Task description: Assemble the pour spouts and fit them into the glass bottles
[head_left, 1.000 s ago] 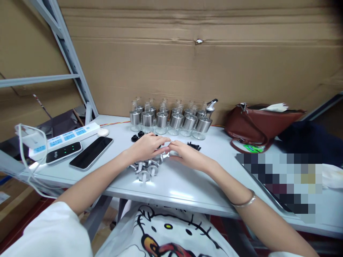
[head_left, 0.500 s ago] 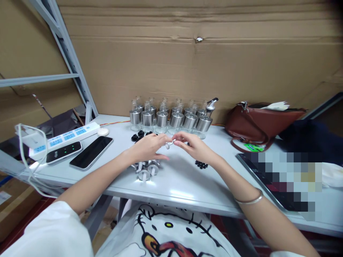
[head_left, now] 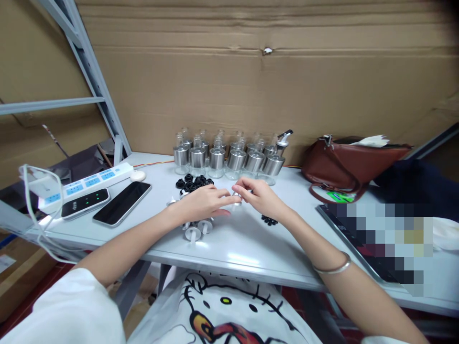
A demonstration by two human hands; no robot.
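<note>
My right hand (head_left: 260, 197) pinches a small shiny silver part (head_left: 236, 202) between thumb and fingertips, just above the table. It looks like a disc with a stem, partly hidden by fingers. My left hand (head_left: 204, 203) reaches in from the left with fingers stretched out and thumb apart; its index fingertip touches or nearly touches the part. Beneath the left hand lies a group of silver disc-and-stem parts (head_left: 193, 233), partly covered by it. A pile of black ribbed stoppers (head_left: 195, 182) sits just behind. Small black pieces (head_left: 268, 220) lie below my right wrist.
Glass bottles with steel sleeves (head_left: 217, 156) stand in rows at the back; one at the right has a pourer (head_left: 284, 137). At left are a power strip (head_left: 89, 182), phone (head_left: 124, 203) and white cable. A brown bag (head_left: 351, 165) and tablet (head_left: 353, 243) lie right.
Both hands have shifted slightly; the silver part has moved a little right and down, closer under the right fingertips. The left hand has lowered, uncovering more black stoppers.
</note>
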